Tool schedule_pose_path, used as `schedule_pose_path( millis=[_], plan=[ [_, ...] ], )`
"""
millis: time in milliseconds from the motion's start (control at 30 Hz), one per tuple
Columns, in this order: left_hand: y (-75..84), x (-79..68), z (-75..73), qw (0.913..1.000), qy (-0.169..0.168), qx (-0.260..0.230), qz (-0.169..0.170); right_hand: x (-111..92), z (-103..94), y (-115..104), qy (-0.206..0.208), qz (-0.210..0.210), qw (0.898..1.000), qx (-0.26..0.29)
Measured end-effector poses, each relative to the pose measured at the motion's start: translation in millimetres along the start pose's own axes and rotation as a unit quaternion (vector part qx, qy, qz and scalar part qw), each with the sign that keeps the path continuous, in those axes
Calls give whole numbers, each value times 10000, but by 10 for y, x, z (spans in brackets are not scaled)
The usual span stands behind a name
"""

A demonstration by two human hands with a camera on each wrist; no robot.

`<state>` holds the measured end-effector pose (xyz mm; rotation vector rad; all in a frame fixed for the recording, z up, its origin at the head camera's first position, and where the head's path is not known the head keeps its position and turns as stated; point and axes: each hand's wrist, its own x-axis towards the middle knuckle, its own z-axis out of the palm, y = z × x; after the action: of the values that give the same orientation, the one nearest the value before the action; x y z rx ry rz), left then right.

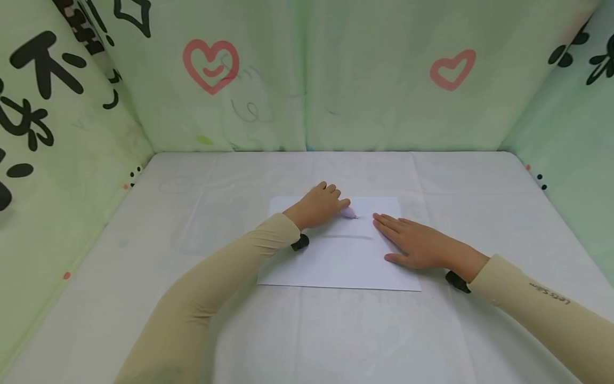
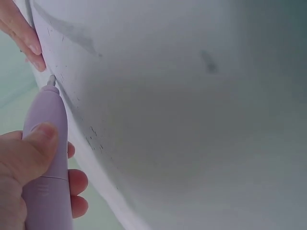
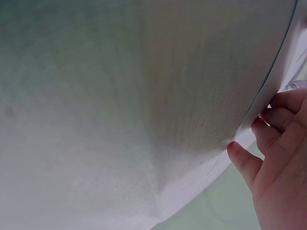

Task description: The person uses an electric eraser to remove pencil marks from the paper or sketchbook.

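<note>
A white sheet of paper (image 1: 331, 269) lies on the table under both hands. My left hand (image 1: 317, 207) grips a lilac electric eraser (image 2: 45, 112), thumb on its near side and fingers wrapped round the body. Its narrow grey tip (image 2: 52, 80) points down at the paper, close to the right hand's fingertips. Small dark crumbs (image 2: 93, 130) are scattered over the sheet in the left wrist view. My right hand (image 1: 414, 242) rests on the paper's right side with fingers straight and thumb spread. A faint grey streak (image 1: 349, 237) crosses the sheet between the hands.
The table under its white cloth (image 1: 288, 330) spreads around the paper. Pale green curtains (image 1: 364, 106) with red hearts and black marks stand at the back and both sides. Each wrist carries a dark camera (image 1: 300, 242) below it.
</note>
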<state>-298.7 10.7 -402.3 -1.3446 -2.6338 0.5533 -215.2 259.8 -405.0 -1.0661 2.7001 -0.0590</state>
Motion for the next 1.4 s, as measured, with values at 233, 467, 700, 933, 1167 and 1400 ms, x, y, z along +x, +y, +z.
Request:
schedule_pose_path(
  millis=[233,467,700,933,1167,1400],
  plan=[
    [0,-6,-11,10000,-47,41,-51,-3,9,8,57,-52,10000,4],
    [7,11,-24,9999,-95,33,-24,19,35,31,59,-9,10000,-49],
    [14,13,-44,10000,-19,35,-19,22,49,37,36,-10,10000,-77],
    [24,18,-50,9999,-146,-39,29,19,48,38,52,-11,10000,-68],
    [33,20,-41,9999,-148,23,24,14,48,39,63,-9,10000,-58],
    [47,32,-40,9999,-95,28,-43,5,35,25,81,-24,9999,-69]
  ],
)
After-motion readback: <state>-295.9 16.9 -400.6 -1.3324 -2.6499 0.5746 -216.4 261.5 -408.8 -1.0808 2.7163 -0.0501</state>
